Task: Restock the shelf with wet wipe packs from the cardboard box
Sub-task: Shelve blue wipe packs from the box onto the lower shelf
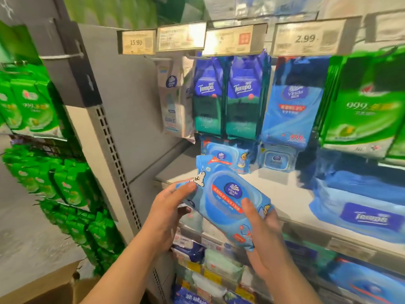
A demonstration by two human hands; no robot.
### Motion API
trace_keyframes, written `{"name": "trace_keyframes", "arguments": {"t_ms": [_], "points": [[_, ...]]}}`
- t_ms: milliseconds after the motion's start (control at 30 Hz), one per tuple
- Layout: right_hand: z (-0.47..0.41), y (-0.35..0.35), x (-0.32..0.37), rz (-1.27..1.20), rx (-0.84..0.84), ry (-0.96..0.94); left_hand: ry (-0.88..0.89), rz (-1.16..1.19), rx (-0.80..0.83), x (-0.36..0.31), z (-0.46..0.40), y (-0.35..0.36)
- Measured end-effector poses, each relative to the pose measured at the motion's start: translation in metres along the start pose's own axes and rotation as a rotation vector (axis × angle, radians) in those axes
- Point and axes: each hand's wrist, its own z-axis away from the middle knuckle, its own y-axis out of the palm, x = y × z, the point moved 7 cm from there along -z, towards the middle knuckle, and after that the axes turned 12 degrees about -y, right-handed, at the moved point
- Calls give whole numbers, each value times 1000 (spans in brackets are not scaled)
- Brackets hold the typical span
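Shelf point(274, 194) mid frame, bare patch just beyond pack. Wipe pack point(225, 200) at centre frame, above shelf front edge, long axis slanting upper left to lower right. Left hand point(168, 213) grasps upper-left end, right hand point(263, 235) grasps lower-right end. Cardboard box point(43, 288) lower left.
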Motion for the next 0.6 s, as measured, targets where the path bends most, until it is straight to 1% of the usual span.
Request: {"name": "trace_keyframes", "arguments": {"t_ms": [200, 333, 400, 500, 600], "points": [[-42, 11, 21, 229, 35, -145, 8, -119, 86, -14, -37, 0], [-70, 24, 33, 476, 56, -286, 26, -166, 78, -21, -68, -6], [-85, 31, 34, 590, 61, -338, 18, -149, 111, -26, -86, -9], [-105, 38, 26, 696, 73, -353, 21, -206, 219, -34, -109, -8], [-122, 40, 17, 765, 74, -359, 27, -263, 255, -37, -130, -12]]}}
